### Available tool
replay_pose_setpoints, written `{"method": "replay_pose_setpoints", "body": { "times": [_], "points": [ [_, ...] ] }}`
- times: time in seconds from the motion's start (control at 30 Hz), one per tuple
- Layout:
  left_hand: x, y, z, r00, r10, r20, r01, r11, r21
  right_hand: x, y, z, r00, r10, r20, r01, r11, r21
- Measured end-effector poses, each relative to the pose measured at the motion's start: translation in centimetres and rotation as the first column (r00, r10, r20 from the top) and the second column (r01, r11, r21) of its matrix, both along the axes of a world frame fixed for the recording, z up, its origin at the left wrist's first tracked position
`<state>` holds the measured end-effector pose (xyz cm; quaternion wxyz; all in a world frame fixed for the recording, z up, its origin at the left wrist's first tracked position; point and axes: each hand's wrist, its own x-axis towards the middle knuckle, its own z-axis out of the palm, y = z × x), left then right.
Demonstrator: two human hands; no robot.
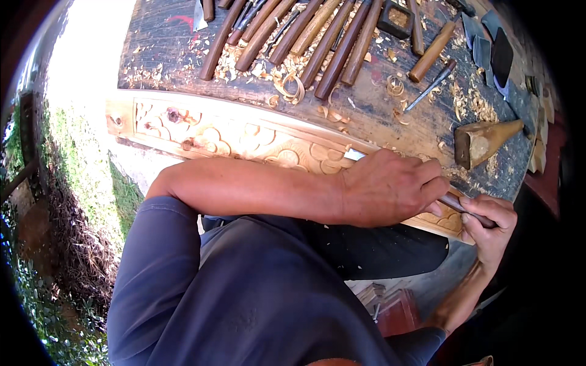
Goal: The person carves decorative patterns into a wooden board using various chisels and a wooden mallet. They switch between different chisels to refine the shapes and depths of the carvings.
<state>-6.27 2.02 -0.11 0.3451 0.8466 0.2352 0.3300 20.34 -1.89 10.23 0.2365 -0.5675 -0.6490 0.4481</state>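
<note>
A long carved wooden board (pixel 268 143) lies along the near edge of a dark counter (pixel 378 104), likely placed there to keep the carving within easy reach. The left hand (pixel 390 189) wraps around the chisel (pixel 452 201), apparently to guide it; the right hand (pixel 493 222) grips its rear end, apparently for steering. The chisel slants through both hands, over the board, its blade (pixel 353 155) emerging left of the left hand.

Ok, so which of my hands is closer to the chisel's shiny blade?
Left. Your left hand is closed over the chisel, just right of the blade; your right hand is farther away, toward the lower right, holding the handle's end.
</note>
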Motion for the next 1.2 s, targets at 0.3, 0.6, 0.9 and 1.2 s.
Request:
{"method": "replay_pose_setpoints", "body": {
  "times": [0.3,0.6,0.9,1.2],
  "points": [
    [0.5,0.0,-0.2,0.996,0.013,0.087,-0.023,0.993,0.115,0.4,-0.5,-0.6,0.999,-0.036,-0.040,0.036,0.999,0.004],
    [0.4,0.1,-0.2,0.999,-0.022,0.031,0.020,0.998,0.055,0.9,0.3,-0.8,0.998,0.066,-0.020,-0.065,0.997,0.038],
    [-0.3,-0.5,-0.3,0.993,0.091,0.079,-0.096,0.994,0.058,-0.8,0.9,-0.8,0.997,0.073,-0.039,-0.073,0.997,0.015],
    [0.3,0.4,0.0,0.995,-0.059,0.084,0.052,0.995,0.083,-0.2,-0.2,0.8,1.000,-0.005,0.006,0.005,1.000,-0.002]
  ]
}}
